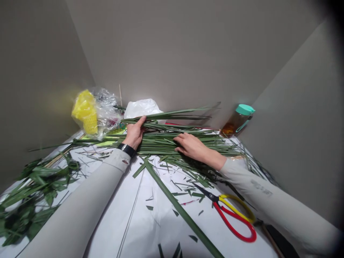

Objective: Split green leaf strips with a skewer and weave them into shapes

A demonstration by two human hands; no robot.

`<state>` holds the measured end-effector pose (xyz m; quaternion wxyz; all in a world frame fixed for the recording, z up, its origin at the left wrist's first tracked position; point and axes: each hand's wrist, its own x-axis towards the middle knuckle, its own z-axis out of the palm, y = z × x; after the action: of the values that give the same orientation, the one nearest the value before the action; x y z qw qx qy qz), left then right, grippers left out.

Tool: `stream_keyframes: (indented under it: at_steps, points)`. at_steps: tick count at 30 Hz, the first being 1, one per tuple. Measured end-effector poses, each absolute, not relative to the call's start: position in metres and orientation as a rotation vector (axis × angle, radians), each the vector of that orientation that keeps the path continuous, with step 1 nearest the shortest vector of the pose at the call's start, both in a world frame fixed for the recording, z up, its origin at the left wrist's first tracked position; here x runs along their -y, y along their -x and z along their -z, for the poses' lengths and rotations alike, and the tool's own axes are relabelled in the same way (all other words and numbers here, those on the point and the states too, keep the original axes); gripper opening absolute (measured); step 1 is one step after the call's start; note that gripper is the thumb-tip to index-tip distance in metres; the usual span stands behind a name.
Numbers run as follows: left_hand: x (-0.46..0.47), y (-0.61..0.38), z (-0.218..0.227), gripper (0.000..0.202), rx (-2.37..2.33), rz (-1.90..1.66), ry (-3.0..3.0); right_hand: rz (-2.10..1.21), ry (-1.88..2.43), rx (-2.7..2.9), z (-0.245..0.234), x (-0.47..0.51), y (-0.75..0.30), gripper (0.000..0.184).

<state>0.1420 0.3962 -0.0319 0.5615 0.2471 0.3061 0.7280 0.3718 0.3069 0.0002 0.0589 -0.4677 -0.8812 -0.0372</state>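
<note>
While left hand (135,133) clasps, right hand (192,147) presses leaf strips (159,141) | flat, green

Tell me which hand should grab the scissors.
Likely right. The scissors lie on that side, nearer the right hand, which rests flat on the leaf strips; the left hand is farther away.

L hand (135,133) sat on the left end of the leaf-strip bundle (158,140), thumb up vs. the top strips; R hand (192,146) lay flat on its middle. Red/yellow scissors (231,215) lay nearer the person than the bundle, on the white sheet (126,222), w/ a long stalk (177,207) running from the bundle's near edge. Teal-cap bottle (238,120) stood off the bundle's right end, yellow bag (86,111) beyond its left end.
</note>
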Motion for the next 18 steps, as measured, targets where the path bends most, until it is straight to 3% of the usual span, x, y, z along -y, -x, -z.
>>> stream_keyframes:
  at_steps: [8, 18]
  points:
    - [-0.395, -0.142, 0.030, 0.035, -0.756, -1.692, -0.607, 0.037, 1.359, 2.676, -0.002, -0.308, -0.388, 0.022]
    - [-0.404, -0.118, 0.005, 0.046, -0.872, -1.588, -0.851, 0.086, 1.437, 2.296, -0.017, -0.321, -0.400, 0.025]
